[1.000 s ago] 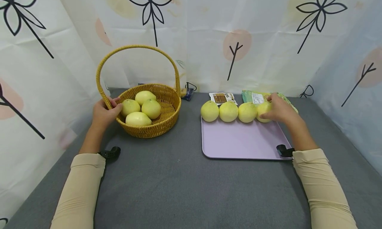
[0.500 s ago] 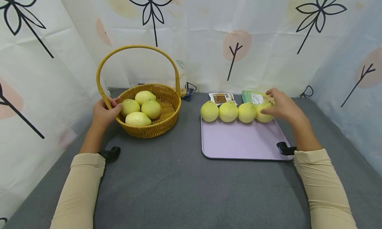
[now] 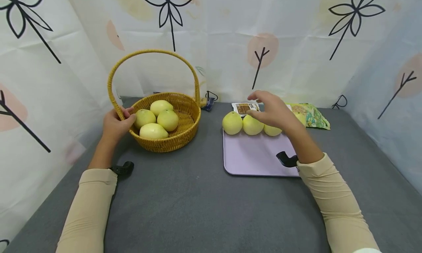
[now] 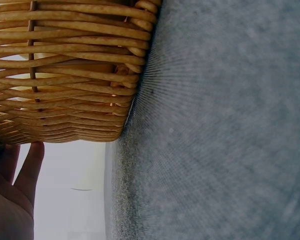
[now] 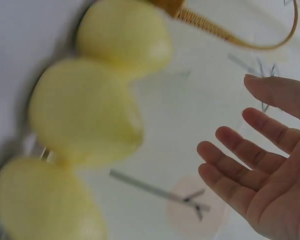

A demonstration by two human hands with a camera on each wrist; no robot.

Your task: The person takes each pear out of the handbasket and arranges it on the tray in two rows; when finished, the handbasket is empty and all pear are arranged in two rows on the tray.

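At the left stands a woven basket (image 3: pixel 165 147) with a tall arched handle (image 3: pixel 152 51). Several pale yellow-green round fruits (image 3: pixel 168 120) lie inside it. My left hand (image 3: pixel 116 124) grips the basket where the handle meets the rim; in the left wrist view its fingertips (image 4: pixel 36 155) touch the wicker. Along the back of a lilac tray (image 3: pixel 254 159) sits a row of similar fruits (image 3: pixel 232 123). Above this row is my right hand (image 3: pixel 275 112), partly covering the fruits on the right. In the right wrist view its fingers are spread and hold nothing, apart from the fruits (image 5: pixel 85 112).
A small white and brown packet (image 3: pixel 243 108) lies behind the tray. Farther right is a green packet (image 3: pixel 311 115). A dark blue wrapper (image 3: pixel 208 104) rests beside the basket on the grey table (image 3: pixel 184 205). A printed curtain (image 3: pixel 224 62) hangs behind.
My right hand has let go of the rightmost fruit on the tray and moved left over the row. My left hand and the basket keep their place.
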